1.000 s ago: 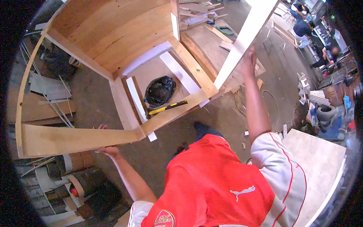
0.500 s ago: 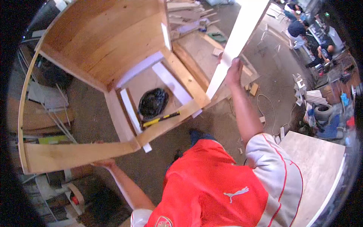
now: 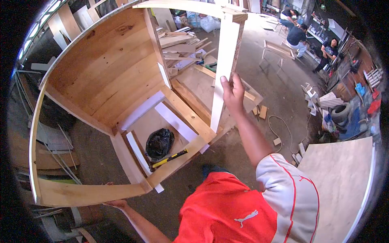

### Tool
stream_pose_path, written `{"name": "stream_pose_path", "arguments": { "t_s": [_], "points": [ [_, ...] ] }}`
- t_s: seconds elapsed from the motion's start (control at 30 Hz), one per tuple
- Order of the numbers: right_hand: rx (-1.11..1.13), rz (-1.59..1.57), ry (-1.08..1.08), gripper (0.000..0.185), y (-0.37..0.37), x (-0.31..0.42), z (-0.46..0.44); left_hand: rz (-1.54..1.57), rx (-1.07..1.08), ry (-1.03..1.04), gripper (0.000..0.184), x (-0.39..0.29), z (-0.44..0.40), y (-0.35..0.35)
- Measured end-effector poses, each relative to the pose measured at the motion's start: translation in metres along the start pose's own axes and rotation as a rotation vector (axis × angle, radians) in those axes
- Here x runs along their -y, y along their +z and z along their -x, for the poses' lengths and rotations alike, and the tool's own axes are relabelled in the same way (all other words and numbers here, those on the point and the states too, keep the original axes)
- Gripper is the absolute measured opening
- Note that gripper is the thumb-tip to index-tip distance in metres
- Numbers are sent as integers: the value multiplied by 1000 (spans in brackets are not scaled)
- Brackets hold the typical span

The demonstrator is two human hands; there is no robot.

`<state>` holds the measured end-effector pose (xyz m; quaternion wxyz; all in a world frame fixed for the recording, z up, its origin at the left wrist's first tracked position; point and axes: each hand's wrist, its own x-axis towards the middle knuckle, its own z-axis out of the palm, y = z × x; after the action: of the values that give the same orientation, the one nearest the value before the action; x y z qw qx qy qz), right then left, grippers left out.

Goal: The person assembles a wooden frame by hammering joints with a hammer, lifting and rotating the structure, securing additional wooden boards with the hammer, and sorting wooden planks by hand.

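Observation:
A large wooden frame (image 3: 166,170), open on the near side and panelled with planks (image 3: 109,69) at the back, fills the left and middle of the view. My right hand (image 3: 234,93) is closed around its pale upright post at the right. Down at the lower left, my left hand (image 3: 116,202) grips the frame's other wide board (image 3: 81,193) from below, its fingers partly hidden behind the wood. Inside the frame's base lie a black plastic bag (image 3: 159,143) and, beside it, a hammer (image 3: 170,158) with a yellow and black handle.
Stacked timber offcuts (image 3: 178,44) lie behind the frame. A large pale board (image 3: 336,182) stands at my right. Loose wood blocks (image 3: 262,111) and a cord (image 3: 283,125) are on the floor. Several people (image 3: 297,37) are farther back at the right, near a small wooden frame (image 3: 277,48).
The view has tilted upward, so the post's top corner and more of the room show. The frame sits lower in view. Both hands keep their hold on it.

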<state>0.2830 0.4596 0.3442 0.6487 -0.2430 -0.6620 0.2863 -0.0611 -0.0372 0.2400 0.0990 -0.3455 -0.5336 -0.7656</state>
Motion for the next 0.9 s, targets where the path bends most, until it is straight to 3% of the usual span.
{"name": "stream_pose_path", "arguments": {
  "t_s": [0.17, 0.27, 0.3, 0.33, 0.37, 0.4, 0.47, 0.53, 0.6, 0.7, 0.8, 0.9],
  "points": [
    [16, -299, 147, 35, -3, -6, 12, -117, -151, -75, 97, 18, 3, -13],
    [120, -326, 152, 57, -5, -69, 37, -44, -117, -118, 95, 39, 6, -30],
    [197, -268, 326, 75, -4, -43, 32, -21, -109, -138, 95, 45, 8, -40],
    [148, -477, 333, 79, 0, -78, 46, 0, -103, -178, 94, 56, 13, -54],
    [219, -377, 527, 76, -3, -88, 51, 15, -95, -224, 93, 66, 19, -72],
    [207, -547, 603, 66, 2, -91, 61, 17, -95, -251, 93, 69, 22, -83],
    [119, -783, 597, 40, 3, -88, 54, 29, -80, -222, 98, 50, 13, -63],
    [179, -681, 519, 83, 4, -77, 49, 50, -110, -227, 104, 28, 0, -36],
    [221, -513, 446, 89, 7, -73, 45, 88, -166, -298, 103, 24, -6, -32],
    [200, -549, 492, 93, 9, -74, 42, 24, -97, -128, 99, 25, -8, -24],
    [164, -616, 482, 93, 11, -69, 42, 84, -279, -247, 98, 11, -12, -12],
    [128, -618, 476, 94, 12, -74, 45, 144, -267, -289, 95, 8, -16, -14]
  ]
}}
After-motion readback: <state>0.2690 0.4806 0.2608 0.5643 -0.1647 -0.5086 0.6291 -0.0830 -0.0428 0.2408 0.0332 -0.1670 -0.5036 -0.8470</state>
